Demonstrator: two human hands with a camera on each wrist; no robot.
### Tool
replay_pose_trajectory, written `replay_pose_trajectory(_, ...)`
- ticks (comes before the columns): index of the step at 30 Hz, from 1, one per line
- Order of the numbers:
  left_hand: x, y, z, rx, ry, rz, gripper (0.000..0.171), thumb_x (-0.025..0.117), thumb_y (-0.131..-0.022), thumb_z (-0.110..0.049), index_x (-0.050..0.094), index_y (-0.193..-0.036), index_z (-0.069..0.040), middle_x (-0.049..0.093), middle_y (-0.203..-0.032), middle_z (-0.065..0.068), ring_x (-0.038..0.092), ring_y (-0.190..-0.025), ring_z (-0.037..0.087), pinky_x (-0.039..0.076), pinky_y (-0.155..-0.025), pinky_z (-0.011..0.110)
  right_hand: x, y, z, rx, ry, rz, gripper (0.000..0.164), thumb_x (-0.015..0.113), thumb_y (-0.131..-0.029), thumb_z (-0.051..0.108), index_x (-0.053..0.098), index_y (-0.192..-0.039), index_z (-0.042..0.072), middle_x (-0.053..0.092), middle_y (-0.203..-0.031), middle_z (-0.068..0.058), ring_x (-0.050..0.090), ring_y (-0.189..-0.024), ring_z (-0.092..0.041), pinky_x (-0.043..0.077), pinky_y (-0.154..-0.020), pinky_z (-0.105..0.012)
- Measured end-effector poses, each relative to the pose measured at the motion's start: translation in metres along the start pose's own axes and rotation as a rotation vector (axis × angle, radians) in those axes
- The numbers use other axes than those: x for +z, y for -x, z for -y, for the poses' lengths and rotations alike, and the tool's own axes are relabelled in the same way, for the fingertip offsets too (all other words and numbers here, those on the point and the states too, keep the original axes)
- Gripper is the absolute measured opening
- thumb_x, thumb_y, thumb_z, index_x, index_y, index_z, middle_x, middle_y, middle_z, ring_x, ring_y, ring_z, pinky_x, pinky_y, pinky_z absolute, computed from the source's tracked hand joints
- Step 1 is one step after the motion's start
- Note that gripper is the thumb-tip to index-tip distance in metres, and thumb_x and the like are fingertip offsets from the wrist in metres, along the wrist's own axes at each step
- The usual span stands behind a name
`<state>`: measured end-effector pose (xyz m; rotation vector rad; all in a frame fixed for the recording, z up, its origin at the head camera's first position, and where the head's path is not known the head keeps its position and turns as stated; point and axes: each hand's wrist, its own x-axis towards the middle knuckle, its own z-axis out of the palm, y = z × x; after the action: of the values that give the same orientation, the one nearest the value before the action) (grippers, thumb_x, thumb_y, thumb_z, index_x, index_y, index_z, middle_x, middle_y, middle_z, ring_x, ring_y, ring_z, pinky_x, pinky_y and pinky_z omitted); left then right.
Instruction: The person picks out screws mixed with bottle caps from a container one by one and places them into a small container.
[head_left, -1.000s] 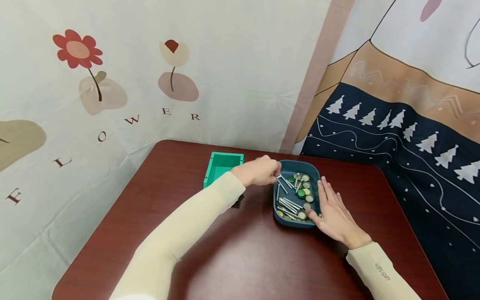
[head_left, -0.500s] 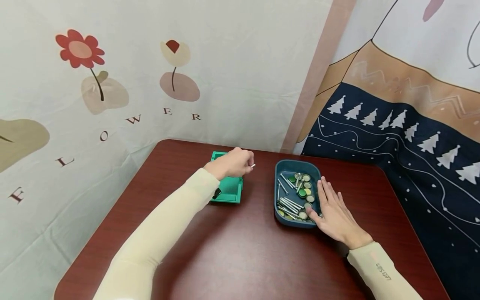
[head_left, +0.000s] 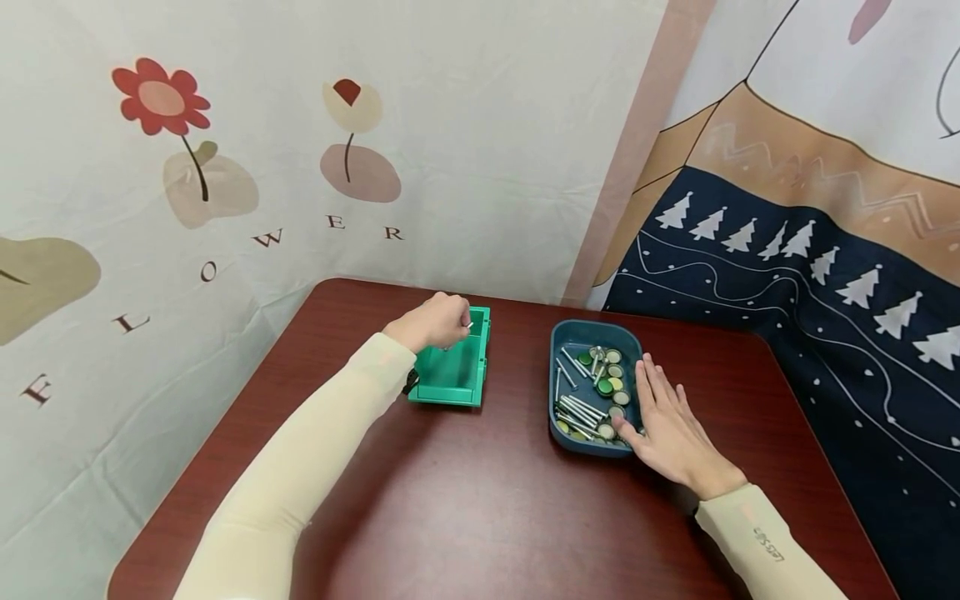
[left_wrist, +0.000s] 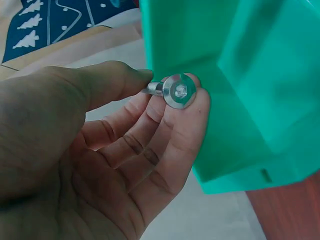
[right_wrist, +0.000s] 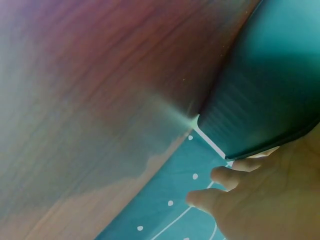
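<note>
My left hand (head_left: 431, 323) is over the green plastic bin (head_left: 446, 394). Between thumb and fingertips it pinches a silver bolt (left_wrist: 178, 91), whose broad flat head has a hex socket facing the left wrist camera; most of its shank is hidden by the fingers. To the right is a dark blue tray (head_left: 592, 448) holding several silver bolts (head_left: 581, 410) and round green and pale bottle caps (head_left: 604, 387). My right hand (head_left: 675, 433) rests along the tray's right side with fingers straight, and the right wrist view shows it against the tray's outer wall (right_wrist: 260, 100).
Both containers stand near the back of a reddish-brown wooden table (head_left: 480, 517), with a gap between them. A pale printed cloth (head_left: 480, 167) hangs behind the table, and a dark blue one with white trees (head_left: 810, 333) hangs on the right.
My left hand has carried the bolt leftward from the blue tray to over the green bin. My right hand has stayed at the tray's side.
</note>
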<state>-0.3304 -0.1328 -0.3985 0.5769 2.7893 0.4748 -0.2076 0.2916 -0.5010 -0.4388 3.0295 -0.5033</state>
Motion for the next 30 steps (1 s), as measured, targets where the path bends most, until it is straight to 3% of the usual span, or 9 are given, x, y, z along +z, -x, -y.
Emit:
replay_pose_trajectory(5, 0.004, -0.005, 0.008, -0.014, -0.021, 0.022, 0.016, 0.067, -0.117, -0.012, 0.076, -0.107, -0.003, 0.075, -0.076, 0.007, 0.076, -0.069, 0.022, 0.065, -0.089, 0.04, 0.0, 0.0, -0.001, 0.005, -0.007, 0.005, 0.104, 0.06, -0.118, 0.055, 0.006, -0.186, -0.001, 0.0, -0.197, -0.024, 0.012, -0.18, -0.059, 0.014, -0.139, -0.086)
replay_pose_trajectory(9, 0.007, -0.011, 0.011, -0.033, -0.008, 0.046, 0.042, 0.07, -0.117, -0.013, 0.063, -0.075, -0.012, 0.06, -0.062, 0.001, 0.08, -0.07, 0.031, 0.062, -0.073, 0.034, -0.002, -0.001, 0.0, 0.003, -0.008, 0.006, 0.104, 0.061, -0.117, 0.055, 0.008, -0.186, -0.002, 0.0, -0.197, -0.024, 0.011, -0.18, -0.059, 0.014, -0.139, -0.086)
replay_pose_trajectory(12, 0.01, -0.016, 0.01, -0.051, 0.009, 0.077, 0.054, 0.073, -0.116, -0.013, 0.051, -0.067, -0.018, 0.054, -0.059, -0.002, 0.083, -0.073, 0.035, 0.063, -0.069, 0.031, -0.002, -0.001, 0.0, 0.006, -0.011, 0.013, 0.104, 0.06, -0.117, 0.056, 0.007, -0.186, -0.002, 0.0, -0.197, -0.024, 0.011, -0.18, -0.059, 0.013, -0.14, -0.085)
replay_pose_trajectory(15, 0.014, -0.021, 0.008, -0.076, 0.015, 0.118, 0.047, 0.073, -0.116, -0.012, 0.062, -0.07, -0.012, 0.062, -0.063, 0.003, 0.083, -0.072, 0.035, 0.066, -0.067, 0.032, -0.002, 0.0, 0.001, 0.003, -0.015, 0.016, 0.104, 0.061, -0.117, 0.056, 0.007, -0.186, -0.002, -0.001, -0.197, -0.024, 0.012, -0.18, -0.059, 0.013, -0.14, -0.085)
replay_pose_trajectory(18, 0.019, -0.026, 0.005, -0.102, -0.012, 0.142, 0.029, 0.071, -0.117, -0.01, 0.077, -0.09, -0.001, 0.071, -0.074, 0.009, 0.077, -0.062, 0.028, 0.063, -0.065, 0.03, -0.002, 0.001, 0.001, -0.002, -0.017, 0.014, 0.105, 0.062, -0.117, 0.055, 0.007, -0.186, -0.002, -0.001, -0.197, -0.024, 0.013, -0.18, -0.059, 0.014, -0.139, -0.086)
replay_pose_trajectory(20, 0.027, -0.038, 0.01, -0.12, -0.047, 0.16, 0.022, 0.07, -0.117, -0.01, 0.08, -0.1, 0.0, 0.074, -0.08, 0.012, 0.073, -0.06, 0.023, 0.061, -0.065, 0.03, -0.001, 0.002, 0.001, -0.001, -0.015, 0.015, 0.105, 0.063, -0.117, 0.055, 0.008, -0.185, -0.002, -0.001, -0.197, -0.024, 0.013, -0.18, -0.059, 0.014, -0.139, -0.086)
replay_pose_trajectory(25, 0.046, -0.069, 0.028, -0.141, -0.11, 0.157, 0.027, 0.063, -0.117, -0.004, 0.072, -0.091, -0.008, 0.064, -0.089, 0.014, 0.057, -0.064, 0.018, 0.053, -0.065, 0.033, -0.003, 0.003, 0.001, -0.002, 0.0, 0.008, 0.105, 0.063, -0.116, 0.056, 0.009, -0.185, -0.002, 0.001, -0.197, -0.025, 0.013, -0.18, -0.058, 0.014, -0.139, -0.086)
replay_pose_trajectory(27, 0.049, -0.072, 0.033, -0.127, -0.121, 0.132, 0.026, 0.06, -0.117, -0.001, 0.07, -0.093, -0.009, 0.057, -0.085, 0.011, 0.05, -0.064, 0.017, 0.049, -0.064, 0.035, -0.004, 0.002, 0.002, -0.009, -0.002, 0.003, 0.105, 0.063, -0.116, 0.056, 0.009, -0.185, -0.003, 0.001, -0.197, -0.026, 0.013, -0.179, -0.059, 0.014, -0.139, -0.086)
replay_pose_trajectory(30, 0.039, -0.062, 0.022, -0.125, -0.109, 0.128, 0.019, 0.063, -0.117, -0.004, 0.07, -0.099, -0.006, 0.05, -0.076, 0.007, 0.047, -0.062, 0.017, 0.048, -0.067, 0.035, -0.003, 0.001, 0.001, -0.003, -0.009, 0.003, 0.105, 0.062, -0.117, 0.057, 0.008, -0.186, -0.002, 0.001, -0.197, -0.025, 0.012, -0.18, -0.059, 0.013, -0.139, -0.086)
